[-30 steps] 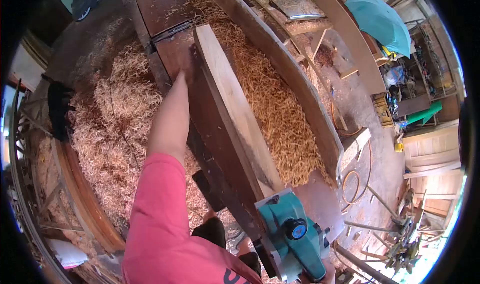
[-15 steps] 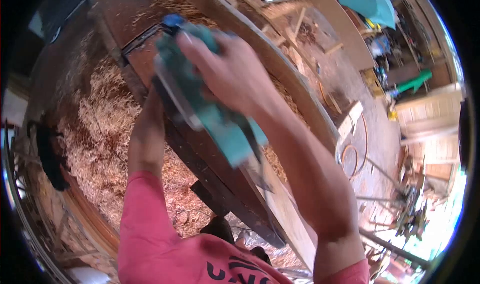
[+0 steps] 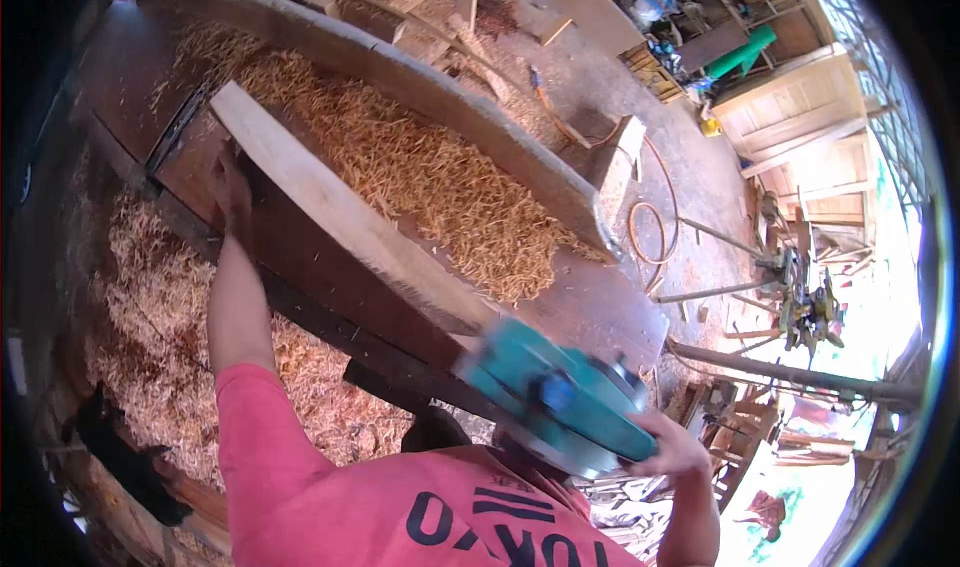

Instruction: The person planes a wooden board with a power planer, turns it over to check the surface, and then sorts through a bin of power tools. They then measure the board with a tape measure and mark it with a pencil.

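Observation:
My right hand (image 3: 672,445) grips the rear handle of a teal power planer (image 3: 550,392), which sits over the near end of a long pale board (image 3: 345,212). The planer is blurred by motion and has a blue knob. The board lies lengthwise on a dark bench (image 3: 370,342). By the board's far end, my left hand (image 3: 230,179) is at its left side; its fingers are dark and blurred, so their shape is unclear.
Wood shavings (image 3: 440,187) cover the bench right of the board, beside a long thick timber (image 3: 400,82). More shavings (image 3: 160,307) are heaped on the left floor. An orange hose (image 3: 672,207) curls at the right. Panelled doors (image 3: 800,117) stand behind it.
The planer and my right hand have moved from the board's far end down to its near end. The board's far part has come into sight. The camera view has shifted.

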The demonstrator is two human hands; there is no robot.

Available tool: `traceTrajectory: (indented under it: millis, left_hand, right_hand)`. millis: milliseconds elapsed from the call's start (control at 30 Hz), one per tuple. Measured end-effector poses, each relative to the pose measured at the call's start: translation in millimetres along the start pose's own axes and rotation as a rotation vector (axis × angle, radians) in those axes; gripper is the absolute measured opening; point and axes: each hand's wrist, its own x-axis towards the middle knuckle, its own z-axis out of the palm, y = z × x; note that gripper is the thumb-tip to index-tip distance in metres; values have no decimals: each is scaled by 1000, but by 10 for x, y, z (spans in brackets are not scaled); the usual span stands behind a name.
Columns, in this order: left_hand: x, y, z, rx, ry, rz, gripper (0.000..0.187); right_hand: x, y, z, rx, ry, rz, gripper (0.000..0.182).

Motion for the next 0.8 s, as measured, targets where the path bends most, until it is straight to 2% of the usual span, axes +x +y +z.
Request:
traceTrajectory:
  millis: [100, 133, 167, 233, 300, 333, 367, 400, 433, 467, 500, 533, 567, 600, 633, 667, 700, 733, 800]
  left_hand:
    - [39, -59, 22, 96, -6, 27, 53]
    - [241, -531, 43, -169, -74, 80, 52]
    - [33, -412, 26, -37, -66, 76, 52]
    - [-589, -203, 19, 352, -49, 178, 54]
    - [-1197, -139, -32, 649, -68, 270, 55]
    - [-1674, 336, 1, 555, -223, -221, 54]
    - [-2015, 84, -85, 507, -236, 462, 51]
    - [-2424, 315, -60, 524, -257, 466, 48]
    - [-2919, 774, 72, 410, -318, 332, 50]
    - [-3280, 532, 32, 339, -295, 325, 51]
    - [-3679, 307, -67, 449, -249, 213, 51]
    - [-4122, 346, -129, 609, -300, 238, 51]
    - [-4621, 473, -166, 543, -392, 312, 51]
    - [-5110, 733, -108, 555, -415, 155, 53]
    - [-5579, 1055, -59, 643, -447, 110, 57]
    - [-5959, 1079, -101, 623, -489, 88, 59]
    - [-6279, 989, -212, 690, -538, -12, 64]
    - [-6583, 827, -336, 755, -586, -116, 69]
    - [-6968, 193, -501, 145, -421, -472, 61]
  right_hand:
    - [-1059, 849, -237, 2, 82, 319, 76]
    - [-1410, 1106, -236, 36, 291, 300, 74]
    - [-1657, 1177, -295, -75, 365, 272, 65]
    - [-2078, 1311, -401, 24, 568, 408, 59]
    - [-2043, 745, -445, 85, 626, 373, 54]
    - [-2031, 694, -546, 7, 591, 306, 52]
    - [-2056, 719, -643, -63, 574, 255, 51]
    - [-2020, 729, -709, -146, 570, 158, 48]
    - [-1998, 909, -831, -329, 561, 46, 44]
    - [-1939, 711, -858, -306, 566, 250, 39]
    - [-1817, 837, -906, -285, 604, 210, 40]
    - [-1622, 1132, -1006, -345, 604, 90, 45]
    - [-1398, 1253, -1092, -398, 605, 65, 50]
    - [-1143, 1374, -1164, -305, 572, -10, 57]
    - [-886, 1434, -1239, -259, 481, -51, 64]
    - [-537, 1630, -1264, -305, 543, -165, 70]
    - [-189, 1699, -1309, -320, 469, -208, 74]
    - [155, 1808, -1304, -331, 480, -322, 71]
    - [611, 1797, -1286, -297, 400, -404, 74]
